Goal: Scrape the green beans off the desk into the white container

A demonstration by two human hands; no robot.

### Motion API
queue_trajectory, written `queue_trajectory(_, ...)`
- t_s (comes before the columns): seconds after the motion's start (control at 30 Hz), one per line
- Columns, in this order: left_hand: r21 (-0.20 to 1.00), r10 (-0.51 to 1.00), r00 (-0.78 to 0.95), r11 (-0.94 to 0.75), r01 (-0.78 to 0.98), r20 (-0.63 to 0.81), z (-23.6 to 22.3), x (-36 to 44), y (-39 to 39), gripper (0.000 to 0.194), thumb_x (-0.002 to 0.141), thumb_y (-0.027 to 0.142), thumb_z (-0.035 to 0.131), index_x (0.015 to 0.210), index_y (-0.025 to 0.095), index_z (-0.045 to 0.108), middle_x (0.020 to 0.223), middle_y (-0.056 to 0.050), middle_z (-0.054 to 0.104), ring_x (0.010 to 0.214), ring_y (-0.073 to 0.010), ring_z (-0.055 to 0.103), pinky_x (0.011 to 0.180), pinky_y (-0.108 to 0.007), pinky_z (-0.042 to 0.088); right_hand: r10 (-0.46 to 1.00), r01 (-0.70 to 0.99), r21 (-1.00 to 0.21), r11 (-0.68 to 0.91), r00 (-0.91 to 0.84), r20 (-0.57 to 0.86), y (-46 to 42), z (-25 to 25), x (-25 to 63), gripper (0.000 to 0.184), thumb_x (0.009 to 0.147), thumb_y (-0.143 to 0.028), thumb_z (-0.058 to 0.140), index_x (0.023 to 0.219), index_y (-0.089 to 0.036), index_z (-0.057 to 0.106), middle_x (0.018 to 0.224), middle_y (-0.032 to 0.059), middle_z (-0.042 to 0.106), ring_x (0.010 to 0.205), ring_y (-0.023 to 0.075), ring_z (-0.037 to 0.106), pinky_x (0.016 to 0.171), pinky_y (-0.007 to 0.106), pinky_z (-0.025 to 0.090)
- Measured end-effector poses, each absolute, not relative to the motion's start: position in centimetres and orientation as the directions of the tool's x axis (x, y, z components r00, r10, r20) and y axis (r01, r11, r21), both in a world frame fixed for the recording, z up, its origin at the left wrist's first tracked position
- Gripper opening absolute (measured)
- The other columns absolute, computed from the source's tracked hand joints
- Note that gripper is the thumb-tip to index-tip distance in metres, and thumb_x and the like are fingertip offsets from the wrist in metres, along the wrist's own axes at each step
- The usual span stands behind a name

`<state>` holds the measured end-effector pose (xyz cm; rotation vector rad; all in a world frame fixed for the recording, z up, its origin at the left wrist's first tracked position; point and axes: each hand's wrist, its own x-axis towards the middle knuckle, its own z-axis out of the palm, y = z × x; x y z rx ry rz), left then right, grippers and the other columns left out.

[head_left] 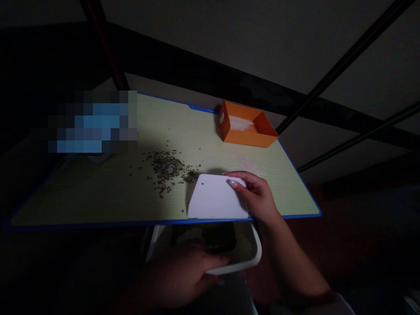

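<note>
My right hand [260,197] is closed on a white dough scraper [216,197], thumb on its face, the long edge down at the table's front edge. A few dark grains sit by the scraper's lower left corner. To its left lies a loose scatter of small green beans, mung beans by their look [169,166], with paler bits among them. Below the table edge, my left hand [193,271] grips the near rim of a white basin [257,251]. Dark green contents and a pale patch show inside it, dimly lit.
An orange box [247,139] holding pale grains stands at the table's back right. Pale grains [249,162] lie spread in front of it. The light table [108,192] has a blue edge. A blurred-out bluish area covers the far left. Surroundings are dark.
</note>
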<state>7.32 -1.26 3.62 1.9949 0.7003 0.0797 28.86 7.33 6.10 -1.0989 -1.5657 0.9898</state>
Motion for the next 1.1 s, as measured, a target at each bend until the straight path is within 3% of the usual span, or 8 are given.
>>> queue_trajectory(0.17,0.832,0.518,0.834,-0.365,0.417,-0.19,3.1,7.3,-1.3,0.05,0.094,0.025,0.07,0.141,0.041,0.062,0.143,-0.002,0.068,0.132,-0.0301,0.064,0.115,-0.048,0.048,0.957,0.208,-0.938,0.277,-0.149,0.249,7.2,6.0,29.2,0.016,0.086,-0.031,0.076,0.099,-0.033,0.084,0.105,0.0005,0.085,0.096,0.0217,0.077,0.087,0.043,0.062)
queue_trajectory(0.43,0.811,0.516,0.822,-0.357,0.462,-0.241,3.3,7.3,-1.4,0.055,0.093,0.023,0.071,0.144,0.04,0.06,0.14,-0.006,0.07,0.127,-0.0358,0.067,0.106,-0.055,0.054,0.945,0.235,-0.918,0.32,-0.01,0.327,7.3,5.8,29.0,0.016,0.085,-0.029,0.076,0.099,-0.033,0.084,0.105,0.001,0.085,0.099,0.0223,0.077,0.091,0.042,0.062)
queue_trajectory(0.8,0.857,0.529,0.83,-0.333,0.393,-0.175,3.4,6.9,-1.6,0.069,0.089,0.014,0.07,0.147,0.047,0.055,0.151,-0.003,0.061,0.135,-0.0364,0.061,0.113,-0.058,0.05,0.927,0.233,-0.899,0.371,-0.153,0.343,7.9,6.6,26.6,0.018,0.088,-0.027,0.075,0.102,-0.032,0.084,0.107,0.0019,0.085,0.099,0.021,0.079,0.091,0.038,0.062)
queue_trajectory(0.97,0.877,0.53,0.836,-0.325,0.354,-0.141,3.7,6.7,-1.4,0.083,0.087,0.007,0.07,0.152,0.052,0.045,0.156,0.002,0.056,0.142,-0.0301,0.056,0.12,-0.05,0.045,0.918,0.199,-0.904,0.379,-0.201,0.341,7.7,6.6,27.1,0.018,0.088,-0.024,0.075,0.099,-0.034,0.085,0.101,0.0002,0.085,0.093,0.019,0.08,0.083,0.033,0.063)
queue_trajectory(1.1,0.881,0.528,0.836,-0.313,0.356,-0.149,3.5,6.3,-1.4,0.083,0.088,0.007,0.07,0.151,0.054,0.044,0.159,0.006,0.052,0.143,-0.0296,0.055,0.12,-0.051,0.045,0.91,0.226,-0.885,0.408,-0.179,0.374,6.9,6.7,28.7,0.017,0.087,-0.023,0.076,0.097,-0.034,0.085,0.098,0.0006,0.086,0.089,0.0193,0.08,0.076,0.031,0.064)
